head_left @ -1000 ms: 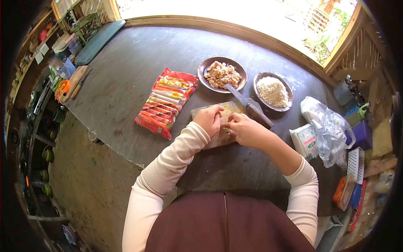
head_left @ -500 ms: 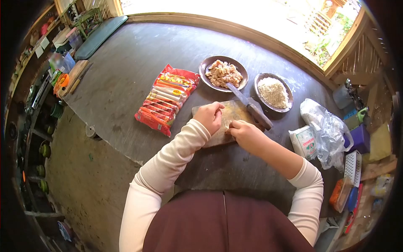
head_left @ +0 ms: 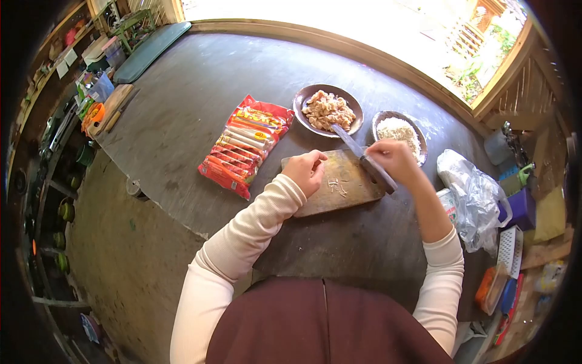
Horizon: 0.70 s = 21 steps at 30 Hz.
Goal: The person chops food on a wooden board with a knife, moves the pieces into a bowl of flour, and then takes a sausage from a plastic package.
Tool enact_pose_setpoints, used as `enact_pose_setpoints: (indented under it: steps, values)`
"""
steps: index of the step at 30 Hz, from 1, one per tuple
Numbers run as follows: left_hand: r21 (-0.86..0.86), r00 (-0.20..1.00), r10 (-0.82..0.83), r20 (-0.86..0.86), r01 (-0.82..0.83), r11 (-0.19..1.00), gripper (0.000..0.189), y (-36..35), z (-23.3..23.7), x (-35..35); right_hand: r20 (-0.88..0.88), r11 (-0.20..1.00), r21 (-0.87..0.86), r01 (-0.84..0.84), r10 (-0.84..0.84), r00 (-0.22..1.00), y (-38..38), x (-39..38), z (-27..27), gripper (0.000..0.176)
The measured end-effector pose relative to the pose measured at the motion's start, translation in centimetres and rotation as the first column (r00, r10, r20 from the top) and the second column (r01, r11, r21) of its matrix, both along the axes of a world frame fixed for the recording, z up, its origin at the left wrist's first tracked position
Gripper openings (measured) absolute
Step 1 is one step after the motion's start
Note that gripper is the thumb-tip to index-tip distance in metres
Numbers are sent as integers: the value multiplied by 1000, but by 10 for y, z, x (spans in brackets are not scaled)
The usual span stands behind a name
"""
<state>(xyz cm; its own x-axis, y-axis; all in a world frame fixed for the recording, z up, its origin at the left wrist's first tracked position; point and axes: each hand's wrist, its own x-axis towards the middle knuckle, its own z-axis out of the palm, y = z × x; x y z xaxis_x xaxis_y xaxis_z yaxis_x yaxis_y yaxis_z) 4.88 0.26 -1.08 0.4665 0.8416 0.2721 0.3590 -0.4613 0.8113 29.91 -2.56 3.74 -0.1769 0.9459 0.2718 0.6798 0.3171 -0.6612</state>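
My left hand is over the left side of the wooden chopping board, fingers curled together; whatever they pinch, if anything, is hidden. My right hand is above the board's right edge, beside the knife handle and in front of the bowl of pale crumbly food. Its fingers are bent inward, and I cannot make out anything in them. A knife lies with its handle on the board and its blade tip on the rim of the bowl of chopped meat-like pieces. Several thin pale slivers lie on the board.
A red snack pack lies left of the bowls on the dark table. A clear plastic bag and a white packet are at the right. Baskets and containers line the right edge; shelves stand at the far left.
My right hand has moved from the middle of the board up and right, beside the knife and bowl. The pale slivers on the board now show. My left hand has stayed nearly in place.
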Motion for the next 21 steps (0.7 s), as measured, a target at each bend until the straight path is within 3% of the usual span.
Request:
enact_pose_setpoints:
  steps: [4, 6, 13, 19, 21]
  values:
    - [-8, 999, -17, -35, 17, 1000, 20, -1, 0, 1, 97, 971, 163, 173, -190, 977, 30, 74, -6, 11]
    - [-18, 999, -16, -39, 16, 1000, 20, -1, 2, 2, 262, 904, 271, 331, -401, 878, 41, 100, -12, 13]
    - [-11, 1000, -24, -12, 24, 1000, 20, 0, -2, 3, 298, 916, 295, 271, -358, 885, 54, 120, -31, 15]
    - [-23, 1000, -26, -14, 26, 999, 20, -1, 1, 1, 281, 867, 281, 411, -484, 829, 46, 93, -8, 15]
    - [-8, 1000, -25, -3, 25, 1000, 20, 0, -1, 1, 267, 839, 417, 349, -481, 835, 38, 71, 0, 15]
